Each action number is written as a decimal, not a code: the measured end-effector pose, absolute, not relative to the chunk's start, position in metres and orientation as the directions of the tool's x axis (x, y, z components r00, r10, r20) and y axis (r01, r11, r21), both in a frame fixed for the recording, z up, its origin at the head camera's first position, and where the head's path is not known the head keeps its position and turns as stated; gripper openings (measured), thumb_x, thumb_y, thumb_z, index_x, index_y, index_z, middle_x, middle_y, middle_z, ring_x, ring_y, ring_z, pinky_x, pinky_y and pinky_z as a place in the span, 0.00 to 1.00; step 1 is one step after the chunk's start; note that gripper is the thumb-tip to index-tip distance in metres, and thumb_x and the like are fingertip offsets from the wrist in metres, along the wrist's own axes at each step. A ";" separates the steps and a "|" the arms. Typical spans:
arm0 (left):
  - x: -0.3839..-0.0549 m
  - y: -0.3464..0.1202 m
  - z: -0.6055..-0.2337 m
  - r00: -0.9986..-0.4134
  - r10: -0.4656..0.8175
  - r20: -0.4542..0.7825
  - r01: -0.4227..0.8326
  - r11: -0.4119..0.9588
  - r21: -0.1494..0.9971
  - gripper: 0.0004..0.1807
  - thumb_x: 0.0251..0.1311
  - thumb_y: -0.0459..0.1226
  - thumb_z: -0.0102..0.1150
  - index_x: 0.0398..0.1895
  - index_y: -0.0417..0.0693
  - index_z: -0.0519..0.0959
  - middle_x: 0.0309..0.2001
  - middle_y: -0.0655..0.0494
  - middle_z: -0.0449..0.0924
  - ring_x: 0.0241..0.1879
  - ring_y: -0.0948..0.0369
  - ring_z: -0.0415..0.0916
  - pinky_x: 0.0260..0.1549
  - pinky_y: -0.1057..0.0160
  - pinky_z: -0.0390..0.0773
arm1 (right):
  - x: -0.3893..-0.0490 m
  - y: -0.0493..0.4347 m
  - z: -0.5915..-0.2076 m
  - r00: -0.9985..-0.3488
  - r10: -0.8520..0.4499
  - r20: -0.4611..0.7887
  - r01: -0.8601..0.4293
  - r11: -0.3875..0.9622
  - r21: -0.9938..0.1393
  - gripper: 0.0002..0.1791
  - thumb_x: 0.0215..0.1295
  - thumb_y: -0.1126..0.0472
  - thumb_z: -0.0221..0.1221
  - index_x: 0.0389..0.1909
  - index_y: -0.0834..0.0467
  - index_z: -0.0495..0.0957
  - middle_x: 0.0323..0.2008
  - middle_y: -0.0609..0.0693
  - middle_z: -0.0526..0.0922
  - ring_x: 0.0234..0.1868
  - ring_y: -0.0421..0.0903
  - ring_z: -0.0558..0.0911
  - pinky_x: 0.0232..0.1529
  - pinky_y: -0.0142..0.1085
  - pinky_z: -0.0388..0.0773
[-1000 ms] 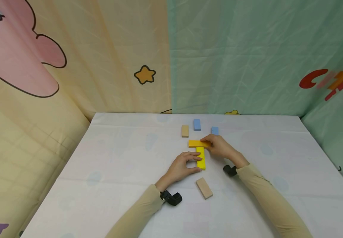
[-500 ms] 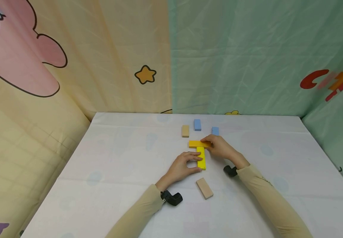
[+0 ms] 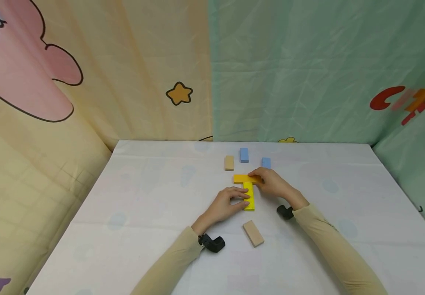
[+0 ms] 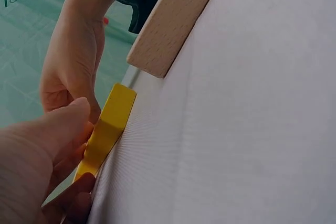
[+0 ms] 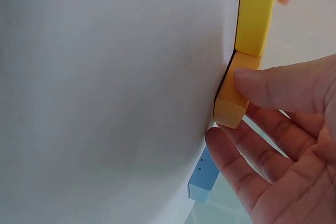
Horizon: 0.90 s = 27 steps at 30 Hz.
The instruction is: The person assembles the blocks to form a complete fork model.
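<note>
Two long blocks lie as a T on the table: a lemon-yellow block [image 3: 248,185] as the stem and an orange-yellow block [image 3: 240,179] across its far end, the two touching. The left hand [image 3: 227,203] is at the stem's left side, fingertips touching the lemon-yellow block. Its thumb [image 4: 77,109] appears raised off the block in the left wrist view. At the crossbar's right end, the right hand [image 3: 274,183] pinches the orange-yellow block between thumb and fingers. The right thumb [image 5: 254,85] presses its near side in the right wrist view.
A plain wooden block [image 3: 253,233] lies nearer the body. Beyond the T are a tan block [image 3: 229,163], a blue block [image 3: 244,155] and another blue block [image 3: 266,162] close to the right hand. Printed curtains [image 3: 289,69] hang behind the white-covered table [image 3: 153,180].
The left thumb has shifted away from the lemon-yellow block's near end, up over the block. The right hand and all blocks look unmoved.
</note>
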<state>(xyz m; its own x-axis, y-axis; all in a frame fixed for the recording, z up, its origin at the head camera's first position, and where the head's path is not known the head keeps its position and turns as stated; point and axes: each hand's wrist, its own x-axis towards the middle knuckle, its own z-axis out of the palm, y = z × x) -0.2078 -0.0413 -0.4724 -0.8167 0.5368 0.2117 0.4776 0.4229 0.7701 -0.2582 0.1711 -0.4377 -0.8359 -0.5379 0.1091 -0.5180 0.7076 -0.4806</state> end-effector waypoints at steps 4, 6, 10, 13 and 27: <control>-0.208 -0.041 -0.472 -0.821 0.531 0.211 0.477 0.435 0.763 0.12 0.59 0.40 0.64 0.46 0.49 0.83 0.55 0.60 0.77 0.57 0.61 0.68 0.54 0.64 0.68 | -0.258 0.171 -0.440 -0.832 -0.543 0.113 -0.527 0.710 -0.468 0.16 0.61 0.73 0.59 0.51 0.68 0.77 0.47 0.60 0.79 0.49 0.57 0.77 0.52 0.49 0.72; -0.209 -0.041 -0.473 -0.821 0.530 0.213 0.481 0.440 0.758 0.12 0.58 0.39 0.65 0.45 0.49 0.84 0.54 0.60 0.77 0.56 0.61 0.69 0.52 0.65 0.69 | -0.258 0.171 -0.441 -0.830 -0.545 0.117 -0.531 0.710 -0.463 0.16 0.61 0.73 0.59 0.51 0.68 0.77 0.48 0.61 0.79 0.49 0.57 0.77 0.52 0.49 0.72; -0.210 -0.042 -0.474 -0.824 0.524 0.216 0.482 0.447 0.753 0.12 0.57 0.39 0.66 0.45 0.49 0.84 0.53 0.61 0.78 0.55 0.62 0.69 0.51 0.66 0.70 | -0.257 0.170 -0.442 -0.829 -0.548 0.117 -0.533 0.708 -0.463 0.17 0.61 0.73 0.59 0.52 0.68 0.76 0.49 0.61 0.79 0.51 0.57 0.76 0.53 0.49 0.71; -0.210 -0.042 -0.475 -0.822 0.525 0.221 0.486 0.444 0.753 0.12 0.57 0.39 0.66 0.45 0.49 0.84 0.53 0.60 0.78 0.54 0.61 0.70 0.51 0.66 0.70 | -0.257 0.170 -0.441 -0.827 -0.550 0.115 -0.534 0.707 -0.464 0.17 0.62 0.73 0.59 0.53 0.68 0.76 0.49 0.61 0.78 0.51 0.57 0.76 0.54 0.50 0.71; -0.212 -0.041 -0.475 -0.821 0.525 0.225 0.493 0.451 0.744 0.12 0.57 0.40 0.67 0.44 0.49 0.84 0.54 0.61 0.78 0.55 0.61 0.70 0.49 0.67 0.70 | -0.244 0.178 -0.431 -0.827 -0.538 0.162 -0.554 0.730 -0.400 0.19 0.61 0.66 0.62 0.53 0.65 0.77 0.55 0.63 0.75 0.57 0.61 0.71 0.57 0.54 0.66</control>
<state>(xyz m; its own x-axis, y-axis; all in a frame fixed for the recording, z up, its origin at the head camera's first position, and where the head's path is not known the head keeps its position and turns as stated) -0.2121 -0.0411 -0.4750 -0.8205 0.5255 0.2250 0.4929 0.4512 0.7439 -0.2437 0.1776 -0.4313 -0.8272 -0.5380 0.1623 -0.5535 0.7303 -0.4003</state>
